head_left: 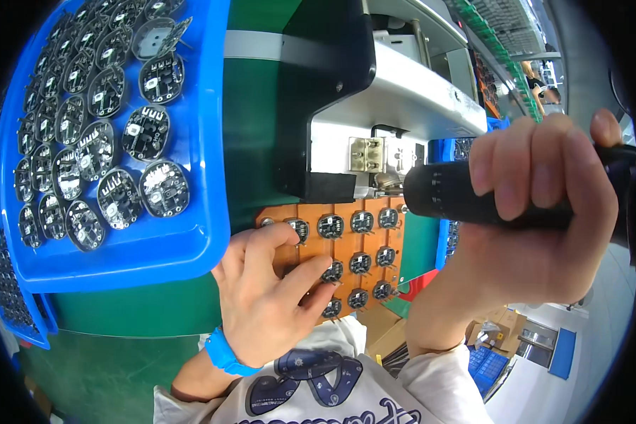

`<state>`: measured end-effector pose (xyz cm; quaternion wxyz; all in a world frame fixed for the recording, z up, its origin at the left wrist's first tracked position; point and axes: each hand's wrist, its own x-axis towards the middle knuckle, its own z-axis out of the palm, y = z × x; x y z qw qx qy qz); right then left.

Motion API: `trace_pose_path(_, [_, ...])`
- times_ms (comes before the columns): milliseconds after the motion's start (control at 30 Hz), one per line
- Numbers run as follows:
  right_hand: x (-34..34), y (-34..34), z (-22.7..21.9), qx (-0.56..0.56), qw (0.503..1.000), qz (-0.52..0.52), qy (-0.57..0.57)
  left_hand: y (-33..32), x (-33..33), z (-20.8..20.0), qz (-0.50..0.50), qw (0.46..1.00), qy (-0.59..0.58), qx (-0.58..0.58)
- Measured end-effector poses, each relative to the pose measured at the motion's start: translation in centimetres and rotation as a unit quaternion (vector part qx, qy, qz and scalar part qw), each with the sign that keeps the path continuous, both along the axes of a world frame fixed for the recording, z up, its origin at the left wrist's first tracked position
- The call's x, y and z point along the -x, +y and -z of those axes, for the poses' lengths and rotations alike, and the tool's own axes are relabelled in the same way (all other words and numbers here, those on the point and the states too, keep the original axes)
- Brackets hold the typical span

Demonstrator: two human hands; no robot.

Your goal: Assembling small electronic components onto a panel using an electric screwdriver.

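Observation:
My left hand [265, 293], with a blue wristband, lies over the left part of an orange fixture plate [346, 251]. Its fingers are apart, the index fingertip at a round circuit board [299, 230] in the top row and the thumb at another round board [332, 271] below. More small round boards sit in rows on the plate, thin leads sticking out from some. My right hand [544, 184] is wrapped round a thick black cylindrical tool [438, 191], held raised to the right above the plate. The tool's exact kind does not show.
A blue tray [191, 247] full of round circuit boards stands at the left on the green mat [141, 311]. Beyond the plate stands a metal machine [417, 85] with a black side cover [325, 92]. More blue trays [445, 240] lie to the right.

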<state>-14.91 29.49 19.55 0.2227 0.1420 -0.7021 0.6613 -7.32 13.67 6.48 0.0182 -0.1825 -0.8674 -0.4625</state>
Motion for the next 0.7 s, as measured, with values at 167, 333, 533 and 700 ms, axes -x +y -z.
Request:
trace_pose_path(167, [-3.5, 0.0, 1.3, 0.055, 0.998, 0.022, -0.027, -0.5, 0.2, -0.8, 0.019, 1.0, -0.02, 0.012])
trace_pose_path(333, [-8.9, 0.3, 2.8, 0.031, 0.999, 0.02, 0.015, -2.5, -0.9, -2.0, 0.064, 0.997, -0.048, 0.008])
trace_pose_path(533, [-10.9, 0.0, 4.6, 0.052, 0.997, 0.06, 0.023, -1.8, -3.1, -0.7, 0.088, 0.995, -0.023, 0.034])
trace_pose_path(700, [-11.8, -0.3, 4.7, 0.044, 0.998, 0.048, 0.028, -0.8, -4.0, 0.6, 0.067, 0.997, 0.008, 0.029])
